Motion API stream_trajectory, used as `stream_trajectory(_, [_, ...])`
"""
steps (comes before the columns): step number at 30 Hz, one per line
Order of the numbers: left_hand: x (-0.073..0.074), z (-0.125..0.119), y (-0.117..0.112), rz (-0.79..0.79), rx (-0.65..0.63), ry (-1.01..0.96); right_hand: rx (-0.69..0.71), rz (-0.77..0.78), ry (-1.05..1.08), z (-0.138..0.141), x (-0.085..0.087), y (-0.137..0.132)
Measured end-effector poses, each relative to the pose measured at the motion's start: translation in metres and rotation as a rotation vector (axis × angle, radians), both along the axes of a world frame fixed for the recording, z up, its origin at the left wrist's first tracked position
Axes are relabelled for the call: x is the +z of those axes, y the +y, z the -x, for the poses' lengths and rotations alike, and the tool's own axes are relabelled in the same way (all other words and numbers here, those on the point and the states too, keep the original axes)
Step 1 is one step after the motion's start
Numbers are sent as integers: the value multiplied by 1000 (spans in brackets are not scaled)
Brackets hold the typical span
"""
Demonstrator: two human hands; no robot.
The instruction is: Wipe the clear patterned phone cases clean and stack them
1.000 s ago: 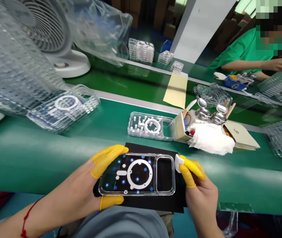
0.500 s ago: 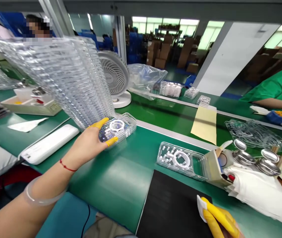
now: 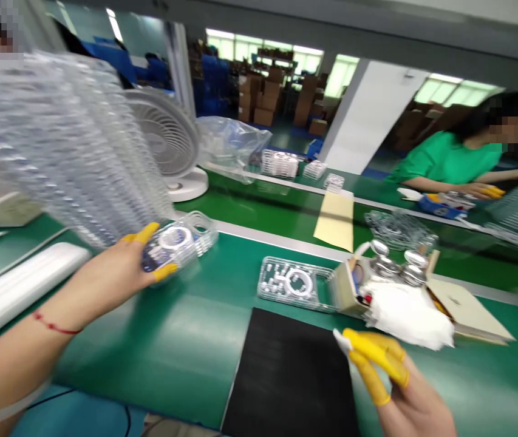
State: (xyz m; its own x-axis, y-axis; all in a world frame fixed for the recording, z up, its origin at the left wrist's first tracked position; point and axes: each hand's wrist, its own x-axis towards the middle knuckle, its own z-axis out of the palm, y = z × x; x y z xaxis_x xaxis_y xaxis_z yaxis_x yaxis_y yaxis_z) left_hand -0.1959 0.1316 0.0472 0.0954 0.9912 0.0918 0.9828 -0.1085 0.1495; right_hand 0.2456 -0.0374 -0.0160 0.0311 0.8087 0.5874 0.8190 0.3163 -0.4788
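Note:
My left hand (image 3: 124,264), with yellow finger cots, is closed around the sides of a clear phone case (image 3: 174,237) with a white ring. The case lies on a short pile of clear plastic trays (image 3: 206,233), right beside a tall leaning stack of similar trays (image 3: 71,139). Whether the case is lifted off its tray I cannot tell. Over the right edge of the black mat (image 3: 293,376), my right hand (image 3: 386,370), also in yellow finger cots, pinches a small white cloth (image 3: 342,341). Another ringed clear phone case (image 3: 293,282) sits in a tray behind the mat.
A box of supplies (image 3: 347,288), metal-lidded dispensers (image 3: 413,270) and white wipes (image 3: 407,318) stand at the right. A fan (image 3: 163,136) is behind the tall stack, a white bar-shaped object (image 3: 26,288) at the left. Across the bench sits a person in green (image 3: 454,158).
The view has swung to the right, so the bench appears shifted left. My left hand stays on the phone case. My right hand has risen slightly, still pinching the cloth.

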Motion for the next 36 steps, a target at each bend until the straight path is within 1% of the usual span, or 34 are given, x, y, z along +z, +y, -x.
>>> stream_trajectory(1, [-1,-2,2,-24,-27,23,-84,-45,-23,-12,19,10])
stream_trajectory(2, [-3,-4,4,-101,-65,57,-190,-83,-49,-25,37,22])
stream_trajectory(3, [-6,-8,7,-189,-117,75,-302,-86,-75,-39,54,35])
stream_trajectory(4, [-10,-14,9,-268,-170,67,-399,-98,-103,-53,68,49])
stream_trajectory(5, [-14,-22,10,-325,-223,39,-434,-105,-120,-66,79,62])
stream_trajectory(6, [-18,-31,10,-346,-278,-11,-406,-104,-135,-77,86,74])
stream_trajectory(7, [-21,-41,9,-344,-332,-69,-385,-97,-163,-85,89,83])
stream_trajectory(9, [-27,-60,4,-309,-443,-167,-311,-87,-223,-89,86,94])
stream_trajectory(12, [-33,-85,-5,-289,-579,-273,-216,-101,-321,-77,70,89])
stream_trajectory(15, [-38,-99,-11,-291,-661,-336,-134,-129,-405,-65,53,77])
stream_trajectory(17, [-42,-106,-12,-295,-705,-360,-96,-134,-460,-62,45,74])
stream_trajectory(21, [-47,-119,-11,-258,-758,-368,-100,-127,-538,-60,38,78])
stream_trajectory(26, [-46,-141,-4,-39,-716,-284,-114,-102,-560,-55,40,82])
stream_trajectory(31, [-36,-164,17,96,-702,-225,-107,-48,-522,-51,49,77])
stream_trajectory(33, [-31,-171,26,161,-708,-202,-127,-36,-477,-58,57,78])
stream_trajectory(36, [-22,-177,36,234,-715,-180,-211,-33,-410,-78,69,87])
